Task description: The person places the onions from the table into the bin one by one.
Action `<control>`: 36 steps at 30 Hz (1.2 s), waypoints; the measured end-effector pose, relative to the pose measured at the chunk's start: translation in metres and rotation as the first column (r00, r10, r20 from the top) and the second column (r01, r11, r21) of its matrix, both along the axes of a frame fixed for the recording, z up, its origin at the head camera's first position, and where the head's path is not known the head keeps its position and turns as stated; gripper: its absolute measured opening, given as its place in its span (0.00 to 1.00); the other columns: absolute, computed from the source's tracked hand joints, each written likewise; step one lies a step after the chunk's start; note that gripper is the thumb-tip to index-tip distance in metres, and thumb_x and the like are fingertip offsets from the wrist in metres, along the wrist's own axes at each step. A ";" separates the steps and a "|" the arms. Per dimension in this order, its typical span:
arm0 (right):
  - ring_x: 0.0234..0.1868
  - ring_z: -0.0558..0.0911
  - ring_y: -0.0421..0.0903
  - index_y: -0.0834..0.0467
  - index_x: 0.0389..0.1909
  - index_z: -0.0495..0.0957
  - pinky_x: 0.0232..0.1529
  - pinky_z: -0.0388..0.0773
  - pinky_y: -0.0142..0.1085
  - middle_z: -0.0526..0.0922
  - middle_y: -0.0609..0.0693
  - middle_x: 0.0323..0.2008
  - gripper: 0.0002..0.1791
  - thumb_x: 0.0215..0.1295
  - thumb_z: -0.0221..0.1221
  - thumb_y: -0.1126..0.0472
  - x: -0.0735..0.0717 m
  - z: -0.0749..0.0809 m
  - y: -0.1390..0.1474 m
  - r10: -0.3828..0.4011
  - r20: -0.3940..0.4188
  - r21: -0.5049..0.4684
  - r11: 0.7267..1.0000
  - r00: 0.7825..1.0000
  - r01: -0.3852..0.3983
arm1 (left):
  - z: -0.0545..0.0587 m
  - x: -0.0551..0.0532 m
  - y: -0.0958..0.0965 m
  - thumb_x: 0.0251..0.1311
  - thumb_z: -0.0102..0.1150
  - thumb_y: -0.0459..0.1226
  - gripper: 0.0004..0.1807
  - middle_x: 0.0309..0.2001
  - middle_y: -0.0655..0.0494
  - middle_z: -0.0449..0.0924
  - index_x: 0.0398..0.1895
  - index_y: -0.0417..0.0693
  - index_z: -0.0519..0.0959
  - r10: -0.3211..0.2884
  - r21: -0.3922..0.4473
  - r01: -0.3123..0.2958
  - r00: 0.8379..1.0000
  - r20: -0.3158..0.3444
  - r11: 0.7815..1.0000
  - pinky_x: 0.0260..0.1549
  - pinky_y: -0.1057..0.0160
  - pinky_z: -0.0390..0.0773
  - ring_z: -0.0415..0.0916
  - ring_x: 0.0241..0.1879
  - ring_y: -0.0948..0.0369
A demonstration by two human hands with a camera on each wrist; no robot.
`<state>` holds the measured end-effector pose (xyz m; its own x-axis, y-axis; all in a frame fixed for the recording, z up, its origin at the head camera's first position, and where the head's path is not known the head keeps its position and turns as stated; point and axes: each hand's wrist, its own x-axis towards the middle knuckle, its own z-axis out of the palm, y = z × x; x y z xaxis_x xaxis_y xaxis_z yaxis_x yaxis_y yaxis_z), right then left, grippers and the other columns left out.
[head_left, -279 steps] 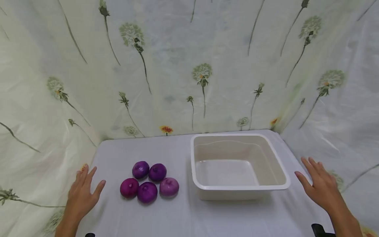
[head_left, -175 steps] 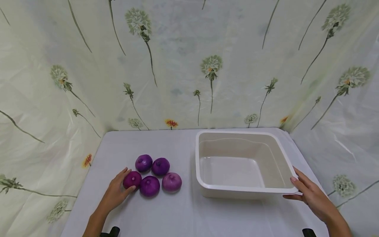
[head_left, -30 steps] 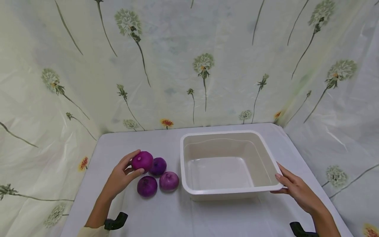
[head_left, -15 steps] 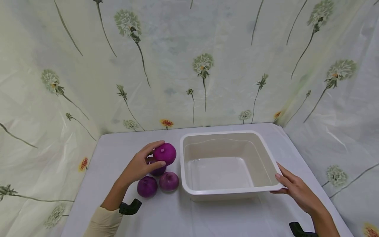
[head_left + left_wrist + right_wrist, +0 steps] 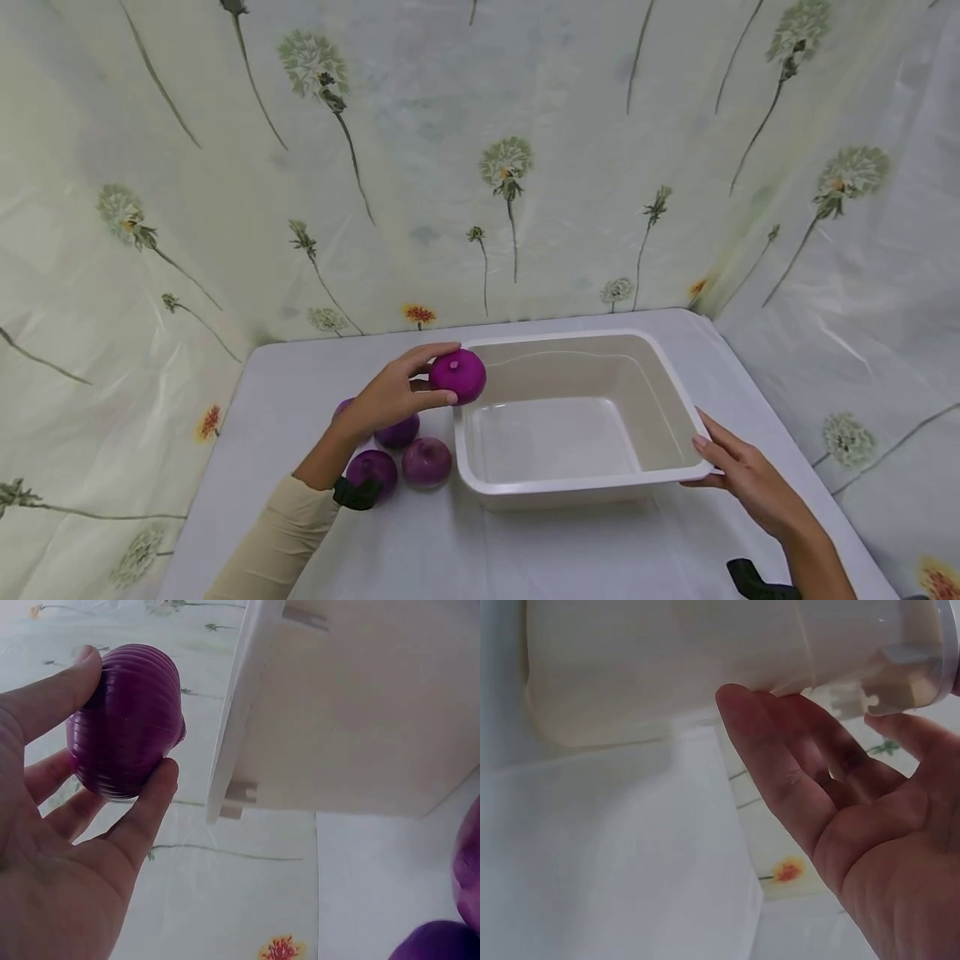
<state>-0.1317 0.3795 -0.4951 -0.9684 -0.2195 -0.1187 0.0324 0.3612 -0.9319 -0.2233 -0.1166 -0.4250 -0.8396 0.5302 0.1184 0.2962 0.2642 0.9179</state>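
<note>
In the head view my left hand [image 5: 386,398] holds a purple onion [image 5: 459,375] between thumb and fingers, raised at the left rim of a white plastic basin [image 5: 577,482]. The left wrist view shows the ringed side of this onion [image 5: 124,724], apart from the basin's outer wall [image 5: 360,712]. My right hand [image 5: 750,479] grips the basin's right edge, thumb at the rim and fingers underneath. From the right wrist view, its fingers [image 5: 769,761] reach up against the basin's underside [image 5: 645,667]. Inside the basin only its bare floor shows.
Several more onions sit on the white-covered table left of the basin, among them a paler one [image 5: 427,462] and a dark one [image 5: 397,433]. My left forearm and wrist mount [image 5: 356,493] partly cover the others. A flower-printed sheet [image 5: 420,167] hangs behind the table.
Lifted from the group, the onion in my left hand has travelled right to the basin's left rim. Earlier my right hand took hold of the basin, which then shifted slightly left.
</note>
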 end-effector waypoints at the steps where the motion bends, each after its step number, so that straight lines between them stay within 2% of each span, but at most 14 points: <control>1: 0.51 0.84 0.37 0.45 0.81 0.44 0.43 0.86 0.47 0.62 0.33 0.68 0.32 0.81 0.42 0.50 0.000 0.000 0.000 0.000 -0.003 -0.003 1.000 1.000 0.000 | 0.001 -0.002 0.004 0.58 0.71 0.40 0.38 0.70 0.56 0.66 0.72 0.56 0.68 -0.013 -0.004 0.013 1.000 -0.004 1.000 0.56 0.62 0.80 0.74 0.62 0.52; 3: 0.51 0.84 0.39 0.45 0.81 0.44 0.44 0.86 0.47 0.62 0.33 0.68 0.32 0.81 0.42 0.50 0.000 0.000 0.001 0.002 -0.009 -0.010 1.000 1.000 -0.002 | 0.002 -0.007 0.013 0.58 0.71 0.39 0.38 0.70 0.54 0.66 0.72 0.55 0.68 -0.044 -0.011 0.044 0.999 -0.021 0.999 0.56 0.63 0.80 0.74 0.62 0.52; 10: 0.50 0.85 0.39 0.47 0.80 0.46 0.43 0.86 0.46 0.64 0.32 0.67 0.32 0.81 0.43 0.51 -0.002 0.001 0.002 -0.007 -0.015 -0.029 1.000 1.000 0.007 | 0.013 -0.021 0.047 0.59 0.71 0.38 0.37 0.67 0.54 0.70 0.72 0.57 0.69 -0.153 -0.081 0.153 0.988 0.000 0.985 0.55 0.62 0.81 0.77 0.58 0.55; 14: 0.50 0.85 0.40 0.49 0.80 0.46 0.42 0.86 0.44 0.64 0.38 0.69 0.32 0.81 0.43 0.51 -0.002 0.002 0.000 -0.019 -0.017 -0.034 0.999 1.000 0.018 | 0.018 -0.029 0.069 0.60 0.70 0.39 0.36 0.66 0.54 0.71 0.72 0.58 0.69 -0.225 -0.122 0.228 0.974 0.038 0.966 0.53 0.60 0.82 0.78 0.58 0.55; 19: 0.50 0.85 0.42 0.49 0.80 0.46 0.43 0.86 0.44 0.61 0.55 0.73 0.33 0.80 0.44 0.49 0.000 0.002 0.000 -0.037 -0.002 -0.034 0.999 0.999 0.037 | 0.019 -0.038 0.099 0.60 0.70 0.43 0.35 0.67 0.57 0.71 0.72 0.62 0.68 -0.316 -0.180 0.326 0.945 0.080 0.928 0.50 0.62 0.82 0.77 0.60 0.55; 22: 0.51 0.84 0.43 0.48 0.80 0.46 0.43 0.86 0.44 0.58 0.62 0.74 0.33 0.80 0.44 0.49 0.002 0.001 0.001 -0.045 -0.001 -0.032 0.998 0.999 0.045 | 0.018 -0.043 0.119 0.60 0.69 0.44 0.36 0.68 0.58 0.70 0.72 0.61 0.68 -0.374 -0.196 0.387 0.922 0.099 0.901 0.49 0.63 0.82 0.77 0.60 0.56; 26: 0.52 0.84 0.44 0.48 0.80 0.47 0.43 0.86 0.42 0.58 0.63 0.74 0.33 0.81 0.44 0.49 0.003 0.000 0.001 -0.052 -0.003 -0.037 0.998 0.999 0.051 | 0.014 -0.048 0.144 0.61 0.69 0.40 0.37 0.69 0.56 0.68 0.73 0.58 0.66 -0.453 -0.177 0.470 0.882 0.133 0.865 0.50 0.64 0.81 0.76 0.59 0.56; 29: 0.52 0.84 0.44 0.48 0.80 0.47 0.44 0.86 0.42 0.58 0.65 0.73 0.33 0.80 0.44 0.49 0.004 -0.001 0.001 -0.055 0.006 -0.045 0.997 0.998 0.055 | 0.010 -0.049 0.162 0.61 0.68 0.37 0.37 0.70 0.56 0.67 0.73 0.56 0.66 -0.496 -0.203 0.514 0.858 0.137 0.833 0.52 0.66 0.80 0.74 0.60 0.58; 34: 0.51 0.84 0.44 0.48 0.80 0.47 0.44 0.86 0.44 0.56 0.69 0.74 0.34 0.80 0.45 0.48 0.004 -0.002 -0.001 -0.073 0.022 -0.055 0.996 0.997 0.075 | 0.006 -0.052 0.187 0.62 0.67 0.36 0.34 0.69 0.54 0.68 0.72 0.52 0.68 -0.549 -0.262 0.568 0.823 0.150 0.780 0.51 0.67 0.80 0.69 0.63 0.58; 36: 0.52 0.84 0.46 0.48 0.80 0.48 0.44 0.86 0.45 0.56 0.69 0.74 0.34 0.80 0.45 0.47 0.004 -0.003 -0.001 -0.077 0.025 -0.057 0.995 0.997 0.079 | 0.004 -0.053 0.195 0.61 0.68 0.35 0.34 0.68 0.54 0.69 0.71 0.51 0.69 -0.561 -0.291 0.580 0.813 0.153 0.761 0.50 0.68 0.80 0.68 0.64 0.58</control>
<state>-0.1274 0.3782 -0.4977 -0.9799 -0.1505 -0.1307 0.0802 0.3023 -0.9498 -0.2762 0.0788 -0.4213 -0.3698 0.9132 -0.1711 0.4370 0.3335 0.8353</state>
